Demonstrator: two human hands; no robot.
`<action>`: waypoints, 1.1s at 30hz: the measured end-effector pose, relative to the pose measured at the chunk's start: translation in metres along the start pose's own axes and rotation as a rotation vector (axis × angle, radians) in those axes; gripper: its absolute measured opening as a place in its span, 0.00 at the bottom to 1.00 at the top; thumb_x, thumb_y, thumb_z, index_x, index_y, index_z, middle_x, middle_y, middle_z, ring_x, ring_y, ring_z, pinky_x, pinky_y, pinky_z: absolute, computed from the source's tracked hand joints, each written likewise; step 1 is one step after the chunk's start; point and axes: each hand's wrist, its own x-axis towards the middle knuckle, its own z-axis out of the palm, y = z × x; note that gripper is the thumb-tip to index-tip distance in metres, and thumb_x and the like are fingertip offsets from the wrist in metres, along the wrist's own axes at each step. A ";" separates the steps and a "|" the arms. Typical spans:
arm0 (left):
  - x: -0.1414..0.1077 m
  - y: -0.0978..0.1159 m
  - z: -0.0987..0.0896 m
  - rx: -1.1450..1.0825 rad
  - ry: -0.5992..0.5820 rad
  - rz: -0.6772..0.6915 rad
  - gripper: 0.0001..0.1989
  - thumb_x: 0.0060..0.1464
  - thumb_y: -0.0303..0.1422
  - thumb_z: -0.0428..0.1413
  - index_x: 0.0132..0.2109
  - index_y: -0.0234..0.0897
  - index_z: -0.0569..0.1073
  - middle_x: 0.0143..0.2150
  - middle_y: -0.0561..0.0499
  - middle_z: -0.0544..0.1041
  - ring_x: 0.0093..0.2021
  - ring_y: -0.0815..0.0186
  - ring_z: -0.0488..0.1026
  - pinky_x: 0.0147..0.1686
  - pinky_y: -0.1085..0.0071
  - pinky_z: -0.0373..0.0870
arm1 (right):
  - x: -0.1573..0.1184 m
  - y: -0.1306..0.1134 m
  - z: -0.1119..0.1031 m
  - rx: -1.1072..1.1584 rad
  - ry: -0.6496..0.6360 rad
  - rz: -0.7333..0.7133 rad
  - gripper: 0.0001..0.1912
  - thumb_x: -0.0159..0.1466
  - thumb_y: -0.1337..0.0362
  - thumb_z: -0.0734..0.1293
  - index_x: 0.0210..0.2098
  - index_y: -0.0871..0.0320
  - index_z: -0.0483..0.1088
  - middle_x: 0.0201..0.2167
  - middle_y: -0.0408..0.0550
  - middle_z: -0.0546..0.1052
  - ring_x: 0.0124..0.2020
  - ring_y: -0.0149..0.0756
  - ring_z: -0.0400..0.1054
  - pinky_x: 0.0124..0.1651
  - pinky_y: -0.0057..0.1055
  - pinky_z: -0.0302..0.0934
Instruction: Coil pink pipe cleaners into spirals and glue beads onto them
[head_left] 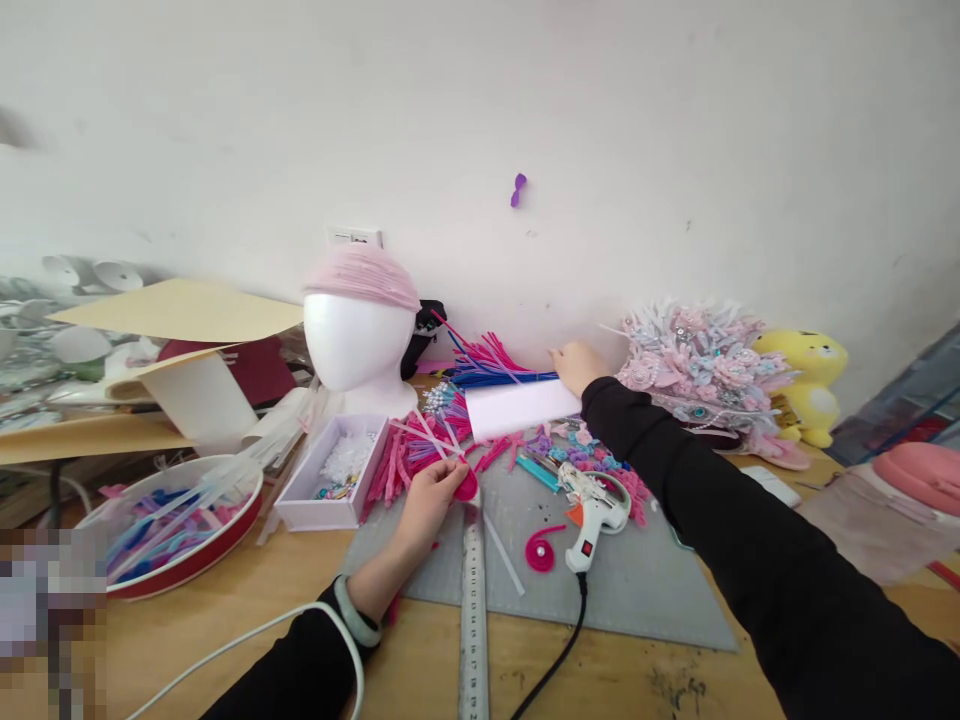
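My left hand (433, 497) is closed, thumb and fingers pinching a coil of hot-pink pipe cleaner (468, 486) above the top of a steel ruler (473, 620). My right hand (579, 369) reaches to the back, over the end of a folded white sheet (517, 408) and beside blue pipe cleaners (487, 378). Most of its fingers are hidden behind the hand, so its grip is unclear. Another pink coil (540, 551) with a small shiny centre lies on the grey cutting mat (637, 610). A white glue gun (596, 525) rests to its right.
A white foam head (356, 340) with a pink wrap stands behind a lilac box (330, 500) of beads. At left is a red-rimmed bowl (187, 572) of pipe cleaner pieces. A decorated headpiece (697, 370) and yellow plush toy (806, 385) sit at right. A white cable (255, 632) crosses my left sleeve.
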 end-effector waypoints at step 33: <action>-0.002 0.000 -0.001 0.021 -0.010 0.018 0.12 0.41 0.39 0.54 0.22 0.33 0.67 0.19 0.56 0.66 0.20 0.73 0.59 0.22 0.78 0.54 | -0.004 0.001 0.006 0.076 0.046 -0.028 0.19 0.60 0.62 0.54 0.31 0.66 0.73 0.31 0.57 0.76 0.35 0.36 0.68 0.37 0.25 0.55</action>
